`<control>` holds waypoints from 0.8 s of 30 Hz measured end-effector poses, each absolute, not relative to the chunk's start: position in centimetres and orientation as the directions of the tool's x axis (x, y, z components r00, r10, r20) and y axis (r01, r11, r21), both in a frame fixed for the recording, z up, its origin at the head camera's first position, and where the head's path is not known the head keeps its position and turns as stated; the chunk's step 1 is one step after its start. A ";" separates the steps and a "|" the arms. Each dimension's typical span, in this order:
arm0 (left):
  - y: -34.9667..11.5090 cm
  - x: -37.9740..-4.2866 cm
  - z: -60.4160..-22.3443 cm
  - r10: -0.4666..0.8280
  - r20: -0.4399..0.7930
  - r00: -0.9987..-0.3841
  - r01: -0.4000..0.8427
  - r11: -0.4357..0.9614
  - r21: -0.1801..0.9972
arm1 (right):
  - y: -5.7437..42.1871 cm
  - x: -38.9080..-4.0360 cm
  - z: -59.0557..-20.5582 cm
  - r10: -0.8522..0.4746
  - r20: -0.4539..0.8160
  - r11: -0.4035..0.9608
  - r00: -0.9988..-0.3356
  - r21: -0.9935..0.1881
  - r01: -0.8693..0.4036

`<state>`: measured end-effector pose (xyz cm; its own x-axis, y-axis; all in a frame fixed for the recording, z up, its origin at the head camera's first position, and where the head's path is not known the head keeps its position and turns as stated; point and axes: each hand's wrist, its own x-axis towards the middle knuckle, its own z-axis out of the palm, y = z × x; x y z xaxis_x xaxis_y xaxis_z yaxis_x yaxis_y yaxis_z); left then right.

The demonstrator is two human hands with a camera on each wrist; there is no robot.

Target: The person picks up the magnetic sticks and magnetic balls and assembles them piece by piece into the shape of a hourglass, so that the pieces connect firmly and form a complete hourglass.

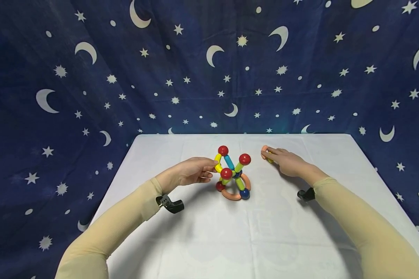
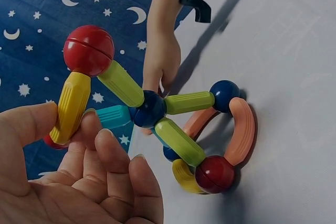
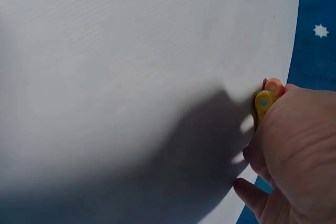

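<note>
A magnetic rod-and-ball structure stands mid-table, with red balls (image 1: 244, 159), dark blue balls (image 2: 226, 96), green rods (image 2: 181, 142) and a ring of curved orange rods (image 1: 232, 196) at its base. At its left side my left hand (image 1: 195, 171) pinches a yellow rod (image 2: 71, 106) between thumb and index finger; the other fingers curl loosely. This rod meets a red ball (image 2: 88, 51) at its top. To the right, my right hand (image 1: 289, 162) grips a curved orange rod (image 1: 264, 148) and a yellow rod (image 3: 264, 100) side by side, low at the table. Its palm hides most of them.
A white cloth covers the table (image 1: 209, 248). Behind it and at both sides hangs a dark blue curtain (image 1: 195, 46) printed with moons and stars. Black wrist mounts (image 1: 170, 204) sit below both wrists. The table's far edge lies just past the right hand.
</note>
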<state>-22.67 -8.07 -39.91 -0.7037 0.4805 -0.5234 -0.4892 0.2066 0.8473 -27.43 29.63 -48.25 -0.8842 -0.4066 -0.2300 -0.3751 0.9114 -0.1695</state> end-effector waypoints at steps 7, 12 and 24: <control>-8.1 -22.7 -40.0 0.482 -0.522 -0.704 -0.487 0.207 0.848 | 31.3 -26.2 -48.7 -0.418 -0.185 0.901 -0.889 -0.207 -0.380; -8.0 -22.7 -40.0 0.484 -0.521 -0.703 -0.485 0.210 0.849 | 32.2 -25.4 -49.3 -0.421 -0.127 0.890 -0.898 -0.248 -0.383; -8.0 -22.8 -40.0 0.471 -0.518 -0.714 -0.481 0.206 0.852 | 34.0 -22.9 -48.2 -0.377 -0.003 0.921 -0.926 -0.107 -0.374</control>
<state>-22.76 -7.97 -39.98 -0.7141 0.4713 -0.5177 -0.4815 0.2063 0.8518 -22.88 33.96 -48.16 -0.9262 -0.3769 -0.0035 -0.3744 0.9211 -0.1070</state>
